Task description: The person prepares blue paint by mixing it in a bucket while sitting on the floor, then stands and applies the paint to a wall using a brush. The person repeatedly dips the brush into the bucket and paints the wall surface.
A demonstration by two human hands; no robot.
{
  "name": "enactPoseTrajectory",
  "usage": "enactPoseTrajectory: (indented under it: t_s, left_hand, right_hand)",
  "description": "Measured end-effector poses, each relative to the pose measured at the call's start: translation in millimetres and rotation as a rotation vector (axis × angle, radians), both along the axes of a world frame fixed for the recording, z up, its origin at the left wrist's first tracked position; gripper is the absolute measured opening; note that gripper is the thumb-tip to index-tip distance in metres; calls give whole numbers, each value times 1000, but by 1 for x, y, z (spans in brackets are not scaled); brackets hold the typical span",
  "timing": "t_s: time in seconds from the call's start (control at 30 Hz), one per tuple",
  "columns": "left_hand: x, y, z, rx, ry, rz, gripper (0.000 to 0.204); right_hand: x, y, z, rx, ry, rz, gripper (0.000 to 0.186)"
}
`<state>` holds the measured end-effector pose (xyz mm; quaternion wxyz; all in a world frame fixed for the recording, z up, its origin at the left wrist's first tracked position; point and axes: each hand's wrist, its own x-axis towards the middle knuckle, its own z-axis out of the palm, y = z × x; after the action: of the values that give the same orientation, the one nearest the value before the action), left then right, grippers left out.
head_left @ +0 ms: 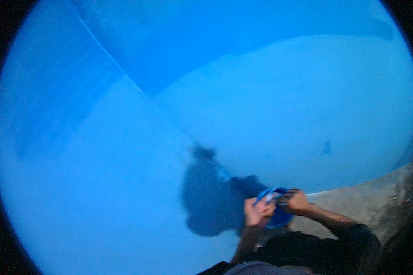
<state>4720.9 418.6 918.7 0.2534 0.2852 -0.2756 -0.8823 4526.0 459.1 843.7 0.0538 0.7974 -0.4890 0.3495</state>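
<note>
A small blue bucket (pixel 280 221) hangs in front of my body, low and right of the middle of the view. My left hand (pixel 258 211) is closed at the bucket's left rim, with a small whitish patch by its fingertips. At the rim's right side my right hand (pixel 299 202) is closed around something brownish, too small and blurred to name. Both hands are close together over the bucket's mouth. What lies inside the bucket is mostly hidden by the fingers.
A light blue wall (pixel 270 105) fills most of the view, with deeper blue bands (pixel 170 50) higher up. A thin seam or corner line (pixel 106 52) runs diagonally across it. Rough grey ground (pixel 353 199) lies at lower right. My dark shadow (pixel 211 197) falls beside my hands.
</note>
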Motion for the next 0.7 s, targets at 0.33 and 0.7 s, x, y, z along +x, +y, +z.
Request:
enactPoseTrajectory:
  t_s: [0.33, 0.7]
  left_hand:
    - [-2, -8, -14, 95, 300, -3, 72]
    - [-27, 5, -13, -35, 245, 174, 54]
  right_hand:
    - [15, 3, 16, 700, -567, -76, 40]
    - [3, 11, 54, 640, -414, -28, 22]
